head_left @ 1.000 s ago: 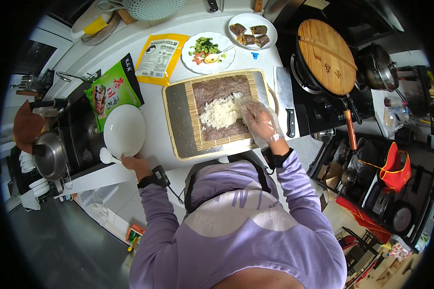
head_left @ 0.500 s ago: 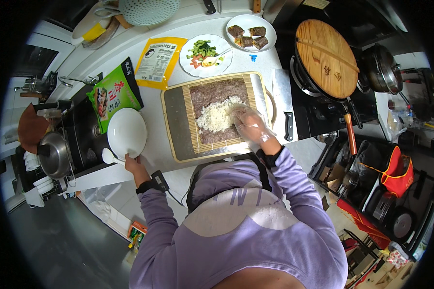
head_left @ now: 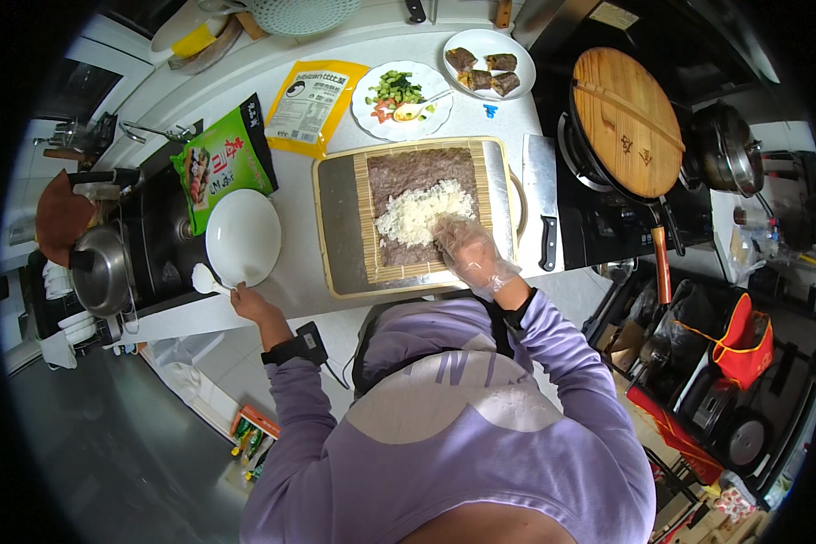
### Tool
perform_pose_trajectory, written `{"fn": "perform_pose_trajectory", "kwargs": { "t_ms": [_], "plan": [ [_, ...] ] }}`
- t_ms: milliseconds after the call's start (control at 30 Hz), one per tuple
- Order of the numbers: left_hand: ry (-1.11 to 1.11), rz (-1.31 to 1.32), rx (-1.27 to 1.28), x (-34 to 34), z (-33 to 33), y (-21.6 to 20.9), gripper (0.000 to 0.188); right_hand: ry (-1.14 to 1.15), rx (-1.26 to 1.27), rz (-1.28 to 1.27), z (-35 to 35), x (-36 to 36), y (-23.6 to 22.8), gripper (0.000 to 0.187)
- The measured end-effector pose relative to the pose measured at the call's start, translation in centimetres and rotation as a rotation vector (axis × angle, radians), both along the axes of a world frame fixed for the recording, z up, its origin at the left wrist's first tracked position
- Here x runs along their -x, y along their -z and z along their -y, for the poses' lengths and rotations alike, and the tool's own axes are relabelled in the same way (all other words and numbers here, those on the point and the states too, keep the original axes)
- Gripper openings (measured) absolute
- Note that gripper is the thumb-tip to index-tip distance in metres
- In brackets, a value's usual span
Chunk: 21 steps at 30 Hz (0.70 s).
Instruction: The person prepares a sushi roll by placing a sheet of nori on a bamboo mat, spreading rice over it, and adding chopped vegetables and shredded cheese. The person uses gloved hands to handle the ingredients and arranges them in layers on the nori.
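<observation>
The nori (head_left: pixel 423 169) may be torn if the rice (head_left: pixel 417 214), at 10 o'clock from the right hand (head_left: pixel 471 256) (grip closure cannot be told), is overpressed; the bowl (head_left: pixel 243 236) may be tipped if the left hand (head_left: pixel 257 306), closed on the paddle (head_left: pixel 204 278), is jerked.

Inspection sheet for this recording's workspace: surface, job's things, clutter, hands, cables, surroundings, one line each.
Surface: white counter, with a rimmed board on it.
Job's things: rice on a dark seaweed sheet, over a bamboo mat.
Clutter: yellow packet, green packet, vegetable plate, roll plate; knife right of the board.
Hands: left hand grips a white bowl, white paddle alongside; gloved right hand touches the rice.
Cables: black cable by the left wrist.
Surroundings: sink left; wood-lidded pan right.
</observation>
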<state>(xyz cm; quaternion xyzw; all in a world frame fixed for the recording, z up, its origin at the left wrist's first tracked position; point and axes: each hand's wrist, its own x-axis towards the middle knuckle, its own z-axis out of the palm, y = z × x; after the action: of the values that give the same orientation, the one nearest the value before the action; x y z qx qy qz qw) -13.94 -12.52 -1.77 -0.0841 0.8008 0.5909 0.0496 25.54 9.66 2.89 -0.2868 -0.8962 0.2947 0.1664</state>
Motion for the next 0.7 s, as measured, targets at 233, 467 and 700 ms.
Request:
{"fn": "perform_pose_trajectory", "kwargs": {
  "t_ms": [233, 467, 700],
  "plan": [
    [0.052, -0.325, 0.058, -4.2, -3.7, -1.3, 0.034, 0.034, 0.271, -0.104, 2.5, 1.8, 2.1, 0.027],
    [0.251, -0.424, 0.077, -6.9, -6.2, -2.3, 0.032, -0.066, -0.289, 0.084, 2.6, 2.2, -1.5, 0.027],
    [0.365, -0.344, 0.065, -8.4, -7.4, -2.9, 0.03, -0.149, 0.078, 0.105, 2.3, 3.2, -2.6, 0.043]
  ]
}}
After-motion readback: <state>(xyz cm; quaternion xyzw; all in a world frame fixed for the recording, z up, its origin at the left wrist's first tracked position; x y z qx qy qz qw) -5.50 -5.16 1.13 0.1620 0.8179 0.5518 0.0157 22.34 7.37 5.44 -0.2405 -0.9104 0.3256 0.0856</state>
